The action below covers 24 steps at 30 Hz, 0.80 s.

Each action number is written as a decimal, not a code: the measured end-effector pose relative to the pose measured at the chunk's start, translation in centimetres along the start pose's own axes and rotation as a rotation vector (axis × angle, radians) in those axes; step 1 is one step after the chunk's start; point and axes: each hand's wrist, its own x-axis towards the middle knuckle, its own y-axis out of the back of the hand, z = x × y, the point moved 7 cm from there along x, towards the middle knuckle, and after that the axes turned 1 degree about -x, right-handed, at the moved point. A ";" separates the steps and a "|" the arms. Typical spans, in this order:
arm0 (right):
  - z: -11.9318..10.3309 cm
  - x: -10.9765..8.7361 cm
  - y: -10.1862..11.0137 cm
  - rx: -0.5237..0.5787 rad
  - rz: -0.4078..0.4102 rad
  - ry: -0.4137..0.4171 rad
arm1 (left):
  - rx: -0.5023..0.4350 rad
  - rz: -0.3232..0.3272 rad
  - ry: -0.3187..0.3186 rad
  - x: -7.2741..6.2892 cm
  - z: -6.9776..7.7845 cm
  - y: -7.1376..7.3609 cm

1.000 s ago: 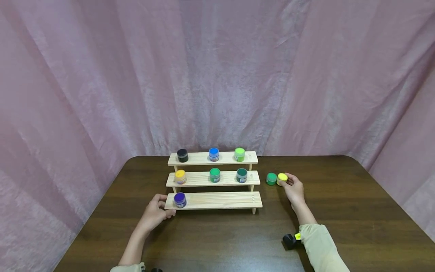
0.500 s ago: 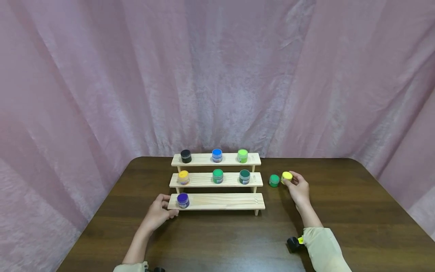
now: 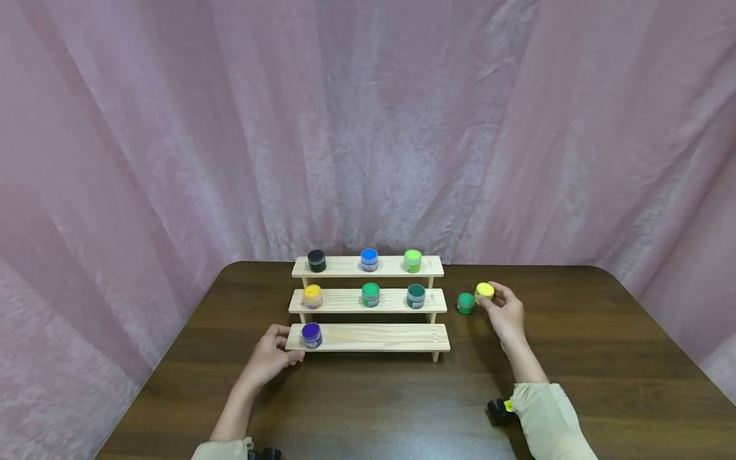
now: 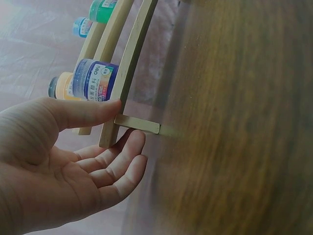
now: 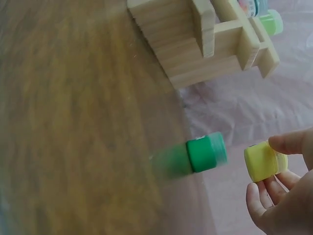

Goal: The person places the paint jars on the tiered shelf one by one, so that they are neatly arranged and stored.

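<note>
My left hand (image 3: 269, 358) grips the left end of the lowest shelf of a three-step wooden stand (image 3: 374, 338). In the left wrist view, the thumb (image 4: 88, 113) presses the shelf end beside a short leg, with the fingers on its other side. A purple paint jar (image 3: 312, 335) sits on that shelf, close to this hand. Over on the right, my right hand (image 3: 505, 316) pinches a yellow paint jar (image 5: 263, 161) between thumb and fingers, slightly raised. Just left of it, a green paint jar (image 3: 466, 303) stands upright on the table.
On the middle shelf stand an orange-yellow jar (image 3: 313, 296), a green jar (image 3: 370, 294) and a dark green jar (image 3: 416, 296). The top shelf bears black (image 3: 317, 260), blue (image 3: 369, 260) and light green (image 3: 413, 260) jars. A pink curtain (image 3: 368, 128) hangs behind the brown table (image 3: 368, 409).
The right hand has lifted the yellow jar a little, away from the green jar beside it. The left hand stays on the stand's end. The head view has shifted slightly.
</note>
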 end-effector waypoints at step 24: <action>-4.9 -1.7 -0.3 0.056 -0.055 0.028 | 0.002 -0.002 -0.006 -0.1 0.2 0.0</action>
